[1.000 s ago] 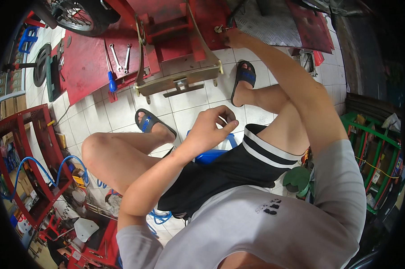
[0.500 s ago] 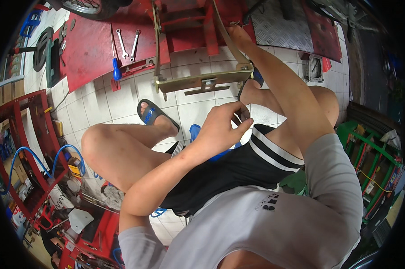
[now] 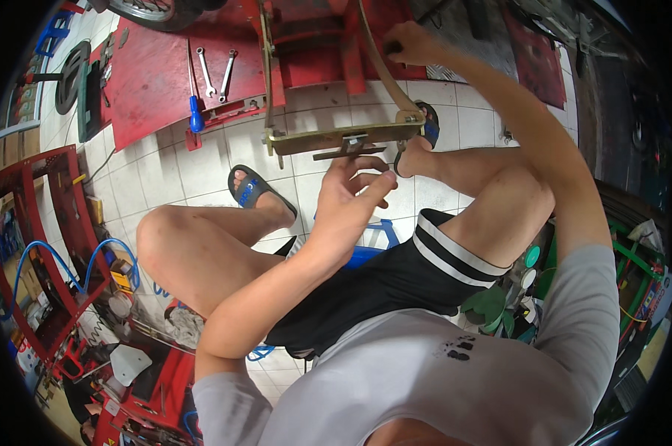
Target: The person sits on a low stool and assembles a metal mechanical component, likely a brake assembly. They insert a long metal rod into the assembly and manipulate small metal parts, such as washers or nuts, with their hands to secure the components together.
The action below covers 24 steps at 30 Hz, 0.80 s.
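Note:
My left hand is raised below a brass-coloured metal frame, its fingers loosely curled and apart. Its upper fingers reach the flat metal bar under the frame's crosspiece; whether they touch it I cannot tell. Nothing shows in that hand. Over the red lift platform, right of the frame's curved arm, is my right hand, bent and smeared by motion. I cannot make out whether it holds anything. A blue-handled screwdriver and two wrenches lie on the platform to the left.
A motorcycle wheel is at the top left. Red metal shelving with a blue hose stands at left, above a red cart. Green racking is at right. A blue stool shows beneath me.
My left hand has risen toward the flat bar under the frame. My right hand has lifted slightly and turned, its elbow swinging outward to the right.

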Each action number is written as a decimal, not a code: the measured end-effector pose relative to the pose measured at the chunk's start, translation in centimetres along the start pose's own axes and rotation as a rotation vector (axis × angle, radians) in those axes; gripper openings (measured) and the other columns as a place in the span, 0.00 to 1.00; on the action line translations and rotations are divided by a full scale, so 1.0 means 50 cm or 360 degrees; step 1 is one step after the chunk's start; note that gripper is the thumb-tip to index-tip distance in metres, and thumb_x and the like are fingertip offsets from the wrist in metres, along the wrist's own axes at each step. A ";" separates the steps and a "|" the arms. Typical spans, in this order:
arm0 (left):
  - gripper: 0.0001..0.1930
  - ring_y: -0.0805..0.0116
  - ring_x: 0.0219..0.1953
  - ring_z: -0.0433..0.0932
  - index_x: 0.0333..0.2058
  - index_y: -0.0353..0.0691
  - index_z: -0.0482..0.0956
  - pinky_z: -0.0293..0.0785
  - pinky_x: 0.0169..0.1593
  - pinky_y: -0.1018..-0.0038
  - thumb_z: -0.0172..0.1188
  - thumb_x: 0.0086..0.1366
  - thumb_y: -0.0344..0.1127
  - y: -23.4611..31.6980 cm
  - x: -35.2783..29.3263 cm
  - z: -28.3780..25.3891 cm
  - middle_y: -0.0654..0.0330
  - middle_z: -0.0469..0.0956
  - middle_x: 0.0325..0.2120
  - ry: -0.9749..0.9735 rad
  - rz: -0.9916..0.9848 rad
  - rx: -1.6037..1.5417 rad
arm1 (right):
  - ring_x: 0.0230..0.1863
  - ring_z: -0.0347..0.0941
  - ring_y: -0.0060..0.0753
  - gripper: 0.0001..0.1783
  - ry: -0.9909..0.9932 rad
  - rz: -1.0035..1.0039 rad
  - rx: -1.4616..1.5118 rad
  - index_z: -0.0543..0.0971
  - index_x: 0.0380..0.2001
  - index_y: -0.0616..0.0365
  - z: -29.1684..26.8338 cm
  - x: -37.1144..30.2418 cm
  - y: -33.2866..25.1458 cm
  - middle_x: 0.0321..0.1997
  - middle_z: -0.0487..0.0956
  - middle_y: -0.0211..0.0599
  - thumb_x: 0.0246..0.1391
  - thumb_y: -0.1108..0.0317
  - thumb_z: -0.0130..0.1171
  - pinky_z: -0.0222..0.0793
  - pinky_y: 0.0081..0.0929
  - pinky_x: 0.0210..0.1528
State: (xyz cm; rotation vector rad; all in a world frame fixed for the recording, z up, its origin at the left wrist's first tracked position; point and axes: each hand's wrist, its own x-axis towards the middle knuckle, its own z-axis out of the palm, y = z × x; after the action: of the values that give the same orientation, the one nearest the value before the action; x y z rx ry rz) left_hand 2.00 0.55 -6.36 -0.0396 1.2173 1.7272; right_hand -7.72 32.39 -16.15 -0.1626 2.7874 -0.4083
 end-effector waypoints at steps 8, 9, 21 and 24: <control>0.10 0.68 0.42 0.71 0.44 0.41 0.67 0.65 0.42 0.68 0.47 0.63 0.31 0.007 0.000 -0.073 0.63 0.71 0.38 0.0375 -0.0200 -0.0516 | 0.30 0.74 0.22 0.07 0.0144 -0.0320 0.1274 0.79 0.30 0.67 -0.239 -0.109 -0.283 0.27 0.79 0.34 0.50 0.73 0.59 0.71 0.20 0.35; 0.09 0.68 0.42 0.71 0.43 0.42 0.67 0.65 0.43 0.68 0.47 0.64 0.32 0.000 0.004 -0.087 0.64 0.72 0.38 0.0450 -0.0192 -0.0555 | 0.32 0.75 0.22 0.08 -0.0018 -0.0295 0.1439 0.79 0.32 0.68 -0.233 -0.102 -0.286 0.28 0.80 0.35 0.49 0.75 0.60 0.71 0.20 0.38; 0.09 0.75 0.36 0.70 0.43 0.35 0.68 0.66 0.42 0.79 0.49 0.65 0.30 0.109 -0.003 -0.113 0.61 0.69 0.35 0.0766 0.0533 -0.0146 | 0.30 0.74 0.19 0.08 -0.0256 -0.0357 0.1625 0.77 0.30 0.66 -0.190 -0.070 -0.341 0.27 0.78 0.30 0.44 0.79 0.63 0.72 0.19 0.37; 0.11 0.75 0.41 0.71 0.45 0.32 0.66 0.67 0.48 0.78 0.49 0.65 0.29 0.111 -0.024 -0.126 0.59 0.69 0.40 0.0483 0.0692 0.0201 | 0.31 0.75 0.19 0.08 -0.0311 -0.0325 0.1752 0.77 0.28 0.66 -0.183 -0.074 -0.356 0.27 0.78 0.30 0.42 0.80 0.64 0.72 0.18 0.37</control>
State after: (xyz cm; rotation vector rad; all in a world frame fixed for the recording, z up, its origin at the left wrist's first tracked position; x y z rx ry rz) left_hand -4.35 -4.92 -5.00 0.0435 1.6488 2.0655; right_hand -6.07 18.39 -1.45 -0.1982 1.9901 -1.7479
